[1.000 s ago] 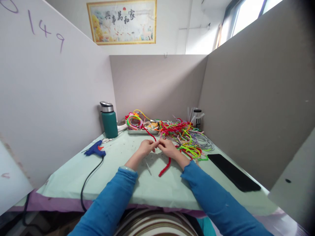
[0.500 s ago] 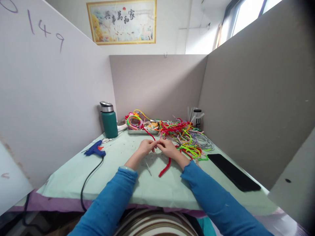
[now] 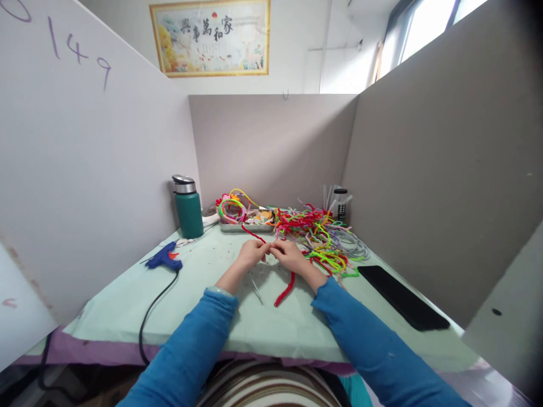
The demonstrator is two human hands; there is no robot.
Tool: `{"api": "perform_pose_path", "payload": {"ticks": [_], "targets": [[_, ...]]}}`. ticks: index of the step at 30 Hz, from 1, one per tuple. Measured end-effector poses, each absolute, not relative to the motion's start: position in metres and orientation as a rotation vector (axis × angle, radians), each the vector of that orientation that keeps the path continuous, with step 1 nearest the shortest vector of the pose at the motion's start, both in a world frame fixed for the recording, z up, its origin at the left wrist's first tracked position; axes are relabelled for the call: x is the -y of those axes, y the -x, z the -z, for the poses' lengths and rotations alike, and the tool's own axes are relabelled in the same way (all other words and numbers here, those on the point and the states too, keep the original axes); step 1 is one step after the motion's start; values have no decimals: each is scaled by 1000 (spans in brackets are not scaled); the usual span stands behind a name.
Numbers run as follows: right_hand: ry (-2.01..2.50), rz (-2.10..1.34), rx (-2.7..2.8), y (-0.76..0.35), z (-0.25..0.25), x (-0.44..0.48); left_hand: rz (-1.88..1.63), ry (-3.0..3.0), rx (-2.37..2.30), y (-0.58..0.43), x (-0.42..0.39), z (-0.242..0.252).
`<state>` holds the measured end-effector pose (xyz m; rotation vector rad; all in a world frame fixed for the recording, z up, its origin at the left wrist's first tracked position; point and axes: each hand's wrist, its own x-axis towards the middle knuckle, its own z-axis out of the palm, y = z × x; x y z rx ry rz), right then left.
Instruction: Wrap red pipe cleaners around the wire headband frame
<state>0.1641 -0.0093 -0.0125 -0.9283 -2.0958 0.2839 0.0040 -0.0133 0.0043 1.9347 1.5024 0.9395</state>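
My left hand [image 3: 253, 252] and my right hand [image 3: 289, 255] meet over the middle of the table, fingertips pinched together on a red pipe cleaner [image 3: 253, 233]. One thin end of it reaches up and left past my left fingers. A thicker red fuzzy length [image 3: 285, 291] hangs below my right hand toward the cloth; whether it is the same piece is hidden by the fingers. Just below my left hand shows a slim metal tool [image 3: 257, 291], its upper part hidden. Behind my right hand lies a tangled heap of coloured pipe cleaners [image 3: 307, 223].
A metal tray [image 3: 246, 228] with small craft pieces and a coiled bundle stands at the back. To the left are a green bottle [image 3: 189, 213] and a blue glue gun [image 3: 165, 257] with its cord. A black phone-like slab [image 3: 403, 297] lies right. Partitions enclose three sides.
The far end of the red pipe cleaner has dipped slightly down and left. Both hands keep nearly the same place and pinch.
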Motion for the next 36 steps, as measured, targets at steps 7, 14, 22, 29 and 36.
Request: {"api": "perform_pose_path", "payload": {"ticks": [7, 14, 22, 29, 36], "targets": [[1003, -279, 2051, -165, 15, 4, -1173, -2087, -1538, -5, 14, -4], [998, -255, 2036, -168, 20, -2, -1204, -2284, -1470, -5, 11, 2], [997, -242, 2043, -168, 22, -4, -1143, -2326, -1452, -5, 11, 1], [1015, -236, 2036, -167, 21, -2, -1087, -2255, -1493, -6, 11, 0], [1021, -210, 2053, -167, 18, 1, -1033, -2297, -1530, -7, 11, 1]]}}
